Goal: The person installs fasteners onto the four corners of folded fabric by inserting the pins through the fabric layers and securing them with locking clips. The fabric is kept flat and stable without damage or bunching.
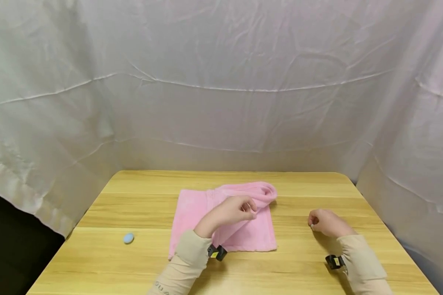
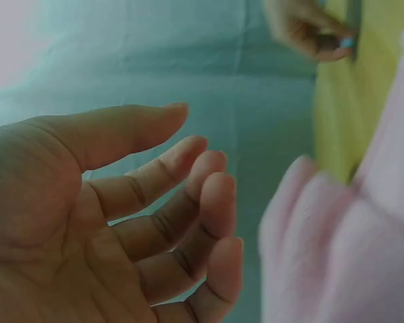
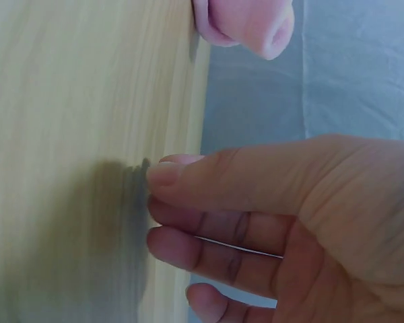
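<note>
Apparent pick-up or set-down, presumably needing a steady pinch next: the right hand (image 1: 328, 222) pinches a small pale-blue piece (image 2: 347, 42); the empty, loosely curved left hand (image 1: 231, 211) overhangs a folded pink cloth towel (image 1: 191, 206).

So we've got a soft pink towel (image 1: 190, 207) just below the middle of the head view, flat on its left side and lower right corner, with a thick fold running across it that curls into a loose roll, open end toward the upper right. Our left hand (image 1: 230, 211) sits over it, fingers loosely bent, thumb apart from them. Lower right, our right hand (image 1: 328, 222) is pinching a tiny pale-blue piece (image 2: 347, 42), mostly hidden by the fingertips, so we can't tell its full shape.
</note>
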Tool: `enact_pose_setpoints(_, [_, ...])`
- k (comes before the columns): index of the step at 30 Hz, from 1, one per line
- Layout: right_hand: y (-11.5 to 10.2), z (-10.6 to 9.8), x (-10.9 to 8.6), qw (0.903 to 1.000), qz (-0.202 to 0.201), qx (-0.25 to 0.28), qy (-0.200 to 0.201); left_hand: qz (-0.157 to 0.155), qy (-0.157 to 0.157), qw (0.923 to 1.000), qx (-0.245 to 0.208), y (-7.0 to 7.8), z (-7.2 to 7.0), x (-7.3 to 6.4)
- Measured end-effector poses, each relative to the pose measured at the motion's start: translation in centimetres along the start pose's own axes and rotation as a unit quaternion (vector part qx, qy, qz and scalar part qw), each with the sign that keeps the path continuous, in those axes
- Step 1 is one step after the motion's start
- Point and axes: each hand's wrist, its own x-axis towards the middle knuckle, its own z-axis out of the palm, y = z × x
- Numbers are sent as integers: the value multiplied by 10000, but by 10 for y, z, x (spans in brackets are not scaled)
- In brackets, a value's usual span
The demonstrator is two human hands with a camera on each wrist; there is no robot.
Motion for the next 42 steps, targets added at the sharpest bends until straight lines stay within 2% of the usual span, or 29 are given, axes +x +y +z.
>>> enact_pose_setpoints(6, [-3, -2, 1, 9998, 19, 177, 52, 96, -679, 9967, 438, 4, 33, 9])
enact_pose_setpoints(9, [-3, -2, 1, 9998, -14, 213, 62, -202, -952, 9923, 772, 4, 49, 9])
enact_pose_setpoints(12, [-4, -1, 3, 9996, -99, 239, 97, -583, -1137, 9846, 1195, 3, 63, 7])
enact_pose_setpoints(14, [-5, 0, 3, 9995, -174, 234, 148, -737, -1170, 9794, 1470, 2, 71, 6])
enact_pose_setpoints(17, [-7, 0, 4, 9990, -306, 213, 231, -785, -1128, 9736, 1824, 0, 78, 6])
enact_pose_setpoints(29, [-20, 1, 9, 9933, -950, 126, 650, -402, -973, 9604, 2578, -1, 85, 8])
enact_pose_setpoints(32, [-29, -3, 7, 9899, -1189, 305, 709, -362, -877, 9641, 2478, -2, 86, 7])
enact_pose_setpoints(36, [-42, -8, 4, 9849, -1427, 551, 807, -350, -686, 9776, 1961, -6, 80, 7])
enact_pose_setpoints(39, [-49, -10, 4, 9830, -1431, 733, 890, -374, -585, 9870, 1450, -8, 68, 7])
enact_pose_setpoints(42, [-57, -10, 5, 9793, -1463, 1023, 952, -297, -516, 9932, 998, -9, 53, 7])
